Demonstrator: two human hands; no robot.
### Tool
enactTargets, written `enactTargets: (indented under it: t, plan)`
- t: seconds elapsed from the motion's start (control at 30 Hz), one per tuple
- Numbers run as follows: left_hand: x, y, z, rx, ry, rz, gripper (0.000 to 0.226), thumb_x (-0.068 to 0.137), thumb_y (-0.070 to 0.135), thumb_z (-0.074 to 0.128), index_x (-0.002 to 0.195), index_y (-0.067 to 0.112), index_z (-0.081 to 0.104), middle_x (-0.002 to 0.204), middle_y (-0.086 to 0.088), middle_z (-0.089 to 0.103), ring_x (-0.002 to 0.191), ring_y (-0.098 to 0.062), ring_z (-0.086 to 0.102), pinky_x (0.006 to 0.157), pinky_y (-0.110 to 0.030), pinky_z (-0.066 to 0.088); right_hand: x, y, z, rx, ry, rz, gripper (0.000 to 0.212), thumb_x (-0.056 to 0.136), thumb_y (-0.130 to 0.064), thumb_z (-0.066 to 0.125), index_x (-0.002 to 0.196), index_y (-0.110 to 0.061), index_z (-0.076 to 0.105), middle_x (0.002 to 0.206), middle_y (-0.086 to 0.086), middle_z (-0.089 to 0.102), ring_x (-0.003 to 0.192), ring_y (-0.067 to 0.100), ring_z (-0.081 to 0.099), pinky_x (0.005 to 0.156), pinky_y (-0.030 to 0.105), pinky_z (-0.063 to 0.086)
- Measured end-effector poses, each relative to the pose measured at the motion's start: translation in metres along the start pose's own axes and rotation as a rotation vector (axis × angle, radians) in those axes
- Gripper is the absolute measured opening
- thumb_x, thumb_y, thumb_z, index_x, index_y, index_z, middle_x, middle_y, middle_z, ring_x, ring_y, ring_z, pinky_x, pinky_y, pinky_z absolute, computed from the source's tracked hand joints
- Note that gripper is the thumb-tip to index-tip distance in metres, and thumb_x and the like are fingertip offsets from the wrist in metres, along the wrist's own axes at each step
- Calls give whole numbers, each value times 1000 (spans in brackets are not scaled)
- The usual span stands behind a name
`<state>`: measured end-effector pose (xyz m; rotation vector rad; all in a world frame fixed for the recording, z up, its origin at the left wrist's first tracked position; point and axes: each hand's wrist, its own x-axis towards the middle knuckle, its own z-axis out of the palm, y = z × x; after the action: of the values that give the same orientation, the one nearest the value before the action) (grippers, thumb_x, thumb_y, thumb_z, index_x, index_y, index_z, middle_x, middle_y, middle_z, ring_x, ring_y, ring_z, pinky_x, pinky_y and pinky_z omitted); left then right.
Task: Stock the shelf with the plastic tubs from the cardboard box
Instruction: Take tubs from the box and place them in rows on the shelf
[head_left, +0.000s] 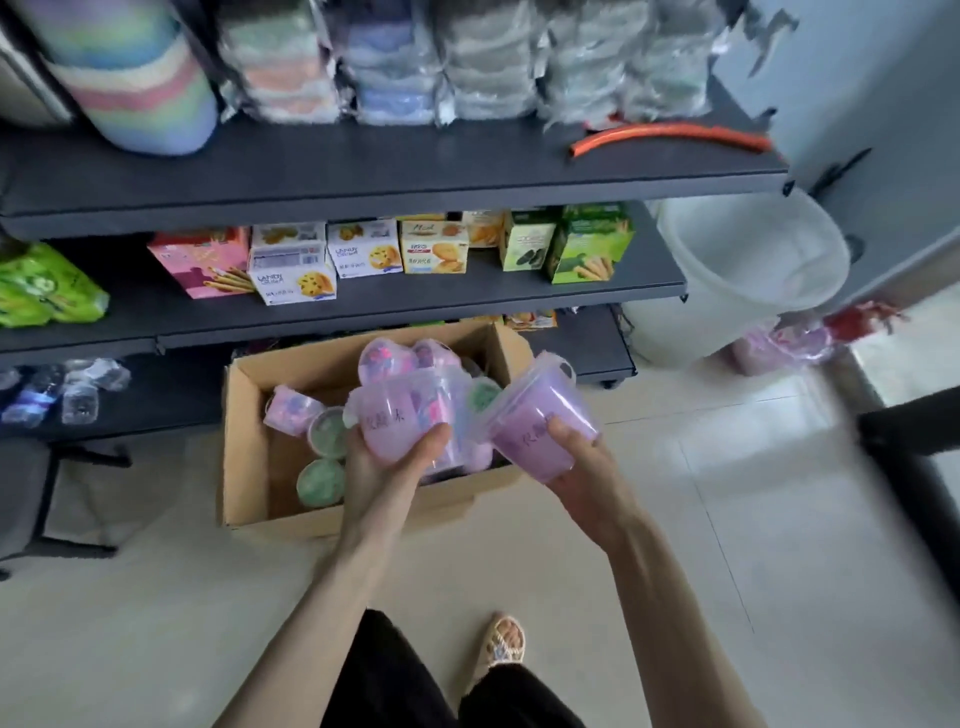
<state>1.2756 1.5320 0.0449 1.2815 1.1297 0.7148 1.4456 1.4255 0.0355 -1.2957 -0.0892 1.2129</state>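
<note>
one purple tub (392, 423) sits clamped in the left grip (382, 470), thumb and fingers curled round its base; a second purple tub (537, 415) is clamped the same way in the right grip (584, 470). both hang just above the cardboard box (244, 467), where green tubs (322, 475) and more purple ones lie. the step looks like lifting out; next, probably, carrying both up to bare board on the shelf (441, 293) and setting them upright.

cardboard box (285, 512) sits on the pale tiled floor (156, 623).
</note>
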Motion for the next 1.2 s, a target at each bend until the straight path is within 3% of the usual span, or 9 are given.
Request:
enactTargets:
  t: [0.17,0.27,0.37,0.47,0.63,0.87,0.97,1.07,1.2]
  plan:
    - [-21,64,75,59,28,115,56,71,56,69,110,20,49,90,18,58,79,21,53,61,-1,38,-29,-78,-43,-38,-59,-124,75,57,-33,75,125,-13,52,117,15,64,102,30,65,90,45,54]
    - [-8,110,110,-49,-51,216,81,62,52,77,124,17,40,108,3,60,91,7,59,67,-4,42,-20,-135,-56,66,-19,-248,81,65,-26,72,136,-7,37,132,22,52,114,33,60,85,41,54]
    - [19,153,142,-132,-82,297,83,60,39,84,125,21,35,109,1,60,86,2,61,62,-4,44,-6,-196,-62,42,-17,-393,76,65,-33,74,129,-3,45,117,18,59,100,27,63,79,36,52]
    - [52,189,176,-165,-63,370,81,59,41,83,122,25,34,109,3,58,90,2,59,60,-2,43,17,-249,-71,19,-42,-460,87,58,-42,80,128,-3,45,120,16,63,101,25,68,80,33,55]
    - [116,238,228,-221,-48,465,97,48,52,78,124,22,26,109,0,59,81,10,60,60,-1,44,72,-330,-82,7,-134,-494,88,66,-36,75,139,-30,27,123,9,59,99,25,69,81,35,57]
    - [207,319,304,-230,-6,567,93,49,49,81,118,21,26,107,7,55,76,18,57,59,-1,43,127,-454,-86,33,-252,-602,78,71,-36,68,136,-4,41,133,24,54,117,36,58,97,45,50]
    - [240,353,337,-213,42,587,95,46,58,77,118,20,29,106,12,55,78,19,55,64,-8,44,148,-500,-91,14,-261,-660,77,69,-32,70,134,-3,41,127,21,58,114,34,60,97,45,50]
    - [274,381,370,-195,69,604,97,44,63,75,119,21,29,108,16,53,88,13,55,65,-7,40,172,-545,-97,-110,-236,-726,78,57,-33,78,124,-4,49,106,11,68,96,23,68,77,32,57]
    - [320,407,412,-135,124,651,101,48,56,80,126,23,26,115,13,48,101,1,51,82,-19,39,217,-602,-113,-299,-63,-772,82,55,-55,76,120,-12,51,116,9,66,103,20,66,89,35,52]
